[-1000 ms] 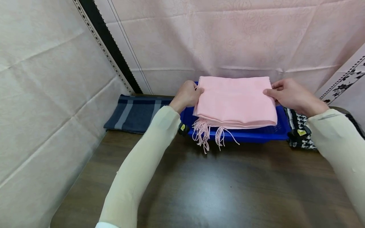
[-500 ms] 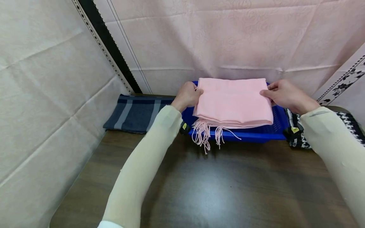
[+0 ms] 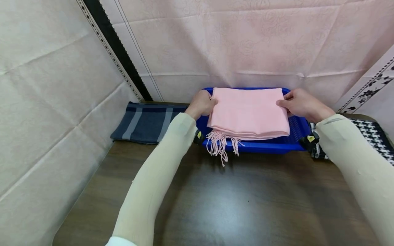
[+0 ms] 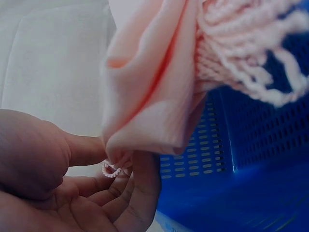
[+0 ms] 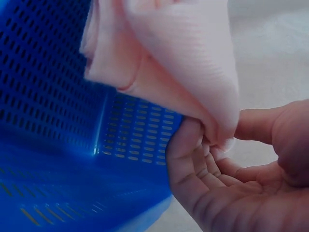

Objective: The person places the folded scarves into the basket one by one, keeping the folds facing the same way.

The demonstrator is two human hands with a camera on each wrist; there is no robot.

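A folded pink scarf (image 3: 249, 111) is held over a blue slotted plastic basket (image 3: 264, 147) in the head view. My left hand (image 3: 201, 103) pinches its left edge between thumb and fingers; the left wrist view shows the folded layers (image 4: 149, 92) above the curled fingers. At the opposite edge my right hand (image 3: 303, 103) pinches the scarf the same way, and the right wrist view has the cloth (image 5: 178, 63) gathered at the fingertips. Pink tassels (image 3: 217, 141) hang from the front left corner over the basket's front rim. The scarf hides much of the basket's inside.
A folded dark blue scarf with grey stripes (image 3: 147, 123) lies left of the basket on the brown wooden table (image 3: 215, 198). Right of the basket, partly under my right arm, lies a black-and-white patterned cloth (image 3: 372, 135). Pale cloth walls (image 3: 261, 41) stand behind and at the left.
The pink scarf has come down a little toward the basket, showing more of its back rim. My right hand has moved left and slightly down; my left hand has barely moved.
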